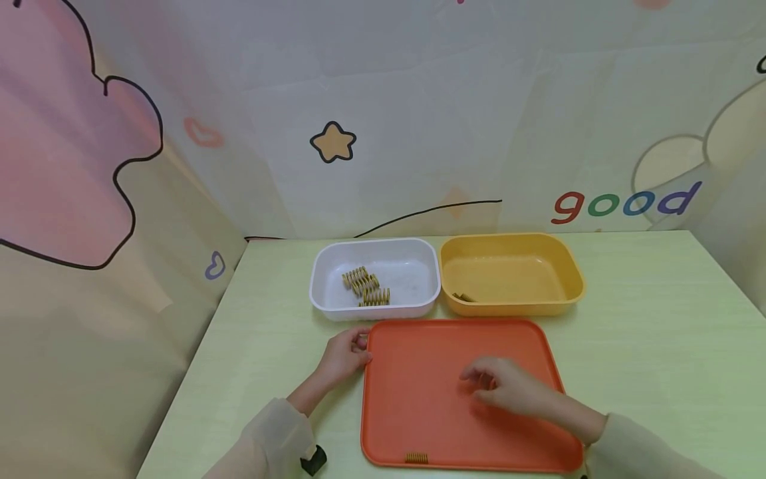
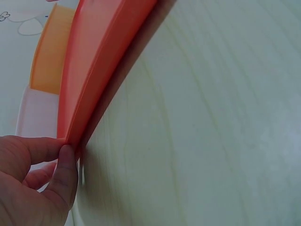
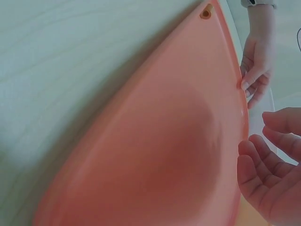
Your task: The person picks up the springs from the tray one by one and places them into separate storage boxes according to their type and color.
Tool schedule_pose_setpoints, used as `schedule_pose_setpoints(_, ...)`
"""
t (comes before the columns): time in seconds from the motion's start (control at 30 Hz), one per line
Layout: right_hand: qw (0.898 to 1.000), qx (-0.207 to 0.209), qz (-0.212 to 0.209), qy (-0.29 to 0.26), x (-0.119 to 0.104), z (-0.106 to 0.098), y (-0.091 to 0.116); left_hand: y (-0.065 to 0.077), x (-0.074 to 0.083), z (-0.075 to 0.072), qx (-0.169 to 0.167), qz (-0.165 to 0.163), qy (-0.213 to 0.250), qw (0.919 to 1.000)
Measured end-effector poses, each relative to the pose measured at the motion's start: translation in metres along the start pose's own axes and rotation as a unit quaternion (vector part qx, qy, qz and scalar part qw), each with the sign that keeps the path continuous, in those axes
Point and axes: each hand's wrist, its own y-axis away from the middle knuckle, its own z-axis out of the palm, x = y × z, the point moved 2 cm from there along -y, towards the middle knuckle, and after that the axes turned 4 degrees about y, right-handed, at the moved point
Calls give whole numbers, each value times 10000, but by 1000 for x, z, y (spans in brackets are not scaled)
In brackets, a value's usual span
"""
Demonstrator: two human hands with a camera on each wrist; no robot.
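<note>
My left hand pinches the left rim of a red-orange tray between thumb and fingers. The left wrist view shows the thumb and a finger of that hand meeting at the tray's edge. Above the right half of the tray hovers my right hand, its fingers loosely bent and nothing between them. One brass-coloured coil spring lies on the tray against its near edge. In the right wrist view the same spring shows end-on, far from the right hand.
Behind the tray stand a white bin holding several coil springs and a yellow bin with a few small springs near its front wall. The pale wooden table ends at a printed curtain.
</note>
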Motion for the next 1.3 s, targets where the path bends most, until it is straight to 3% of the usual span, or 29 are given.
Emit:
schedule_pose_setpoints(0.37, 9996, -226, -169, -66, -3, 13, -2, -1, 0, 0, -31, 15, -55, 10000)
schedule_pose_setpoints(0.7, 9973, -81, -478, -557, -7, 24, -2, -1, -1, 0, -31, -50, -107, 9999)
schedule_pose_setpoints(1.07, 9938, -468, -164, -993, -13, 33, -5, 0, 1, 0, -23, -52, -87, 9999)
schedule_pose_setpoints(1.3, 9935, -457, -563, -880, -13, 41, -7, 0, 2, -1, -23, -48, -121, 9999)
